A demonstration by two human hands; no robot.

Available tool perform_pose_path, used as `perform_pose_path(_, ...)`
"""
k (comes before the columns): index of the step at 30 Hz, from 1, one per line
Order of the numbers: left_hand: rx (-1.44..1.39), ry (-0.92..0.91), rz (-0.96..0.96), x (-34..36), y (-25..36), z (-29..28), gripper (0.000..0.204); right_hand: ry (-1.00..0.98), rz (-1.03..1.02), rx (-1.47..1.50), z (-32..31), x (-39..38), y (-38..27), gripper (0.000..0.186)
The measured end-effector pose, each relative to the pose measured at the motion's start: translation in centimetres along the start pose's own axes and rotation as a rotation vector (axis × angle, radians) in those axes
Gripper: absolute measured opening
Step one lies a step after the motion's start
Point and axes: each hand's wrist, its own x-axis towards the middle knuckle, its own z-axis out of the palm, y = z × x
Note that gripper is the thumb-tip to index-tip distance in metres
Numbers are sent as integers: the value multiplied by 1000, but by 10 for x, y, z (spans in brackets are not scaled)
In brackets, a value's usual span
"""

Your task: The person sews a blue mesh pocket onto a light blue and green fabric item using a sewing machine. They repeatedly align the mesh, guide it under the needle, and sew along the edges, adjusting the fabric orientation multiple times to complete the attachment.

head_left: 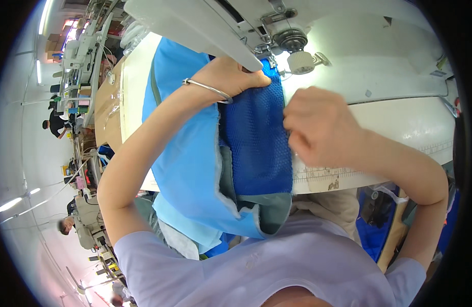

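Light blue fabric (pixel 187 148) and a darker blue mesh piece (pixel 259 138) lie together under the sewing machine head (pixel 200 25). My left hand (pixel 233 79), with a metal bangle on its wrist, is closed on the mesh near the presser foot (pixel 272 62); its thumb shows on the mesh, while the machine head hides part of its fingers. Just right of the mesh edge, my right hand (pixel 320 125) is raised with curled fingers, slightly blurred. Whatever it may hold cannot be made out. Grey lining (pixel 277 210) shows at the fabric's near end, which hangs toward my lap.
A measuring scale (pixel 323 175) runs along the near edge of the pale machine table (pixel 399 123). A knob (pixel 300 63) juts from the machine beside the needle area. To the left stand a brown-topped table (pixel 108 115), other sewing machines and several people.
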Motion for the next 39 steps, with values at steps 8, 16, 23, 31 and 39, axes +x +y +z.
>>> perform_pose_path(8,-28,-17,65,-1,1,2,39,125,44,-321,12,8,17,20)
perform_pose_path(16,352,843,623,-27,-16,56,19,2,1,-547,14,5,18,31)
perform_pose_path(23,515,848,758,-29,-27,70,29,2,51,-484,12,2,19,30)
perform_pose_path(31,327,861,735,-23,-28,69,24,1,-102,-408,15,-4,19,24)
perform_pose_path(39,189,832,439,-22,-16,65,22,-46,-68,-419,13,-3,16,33)
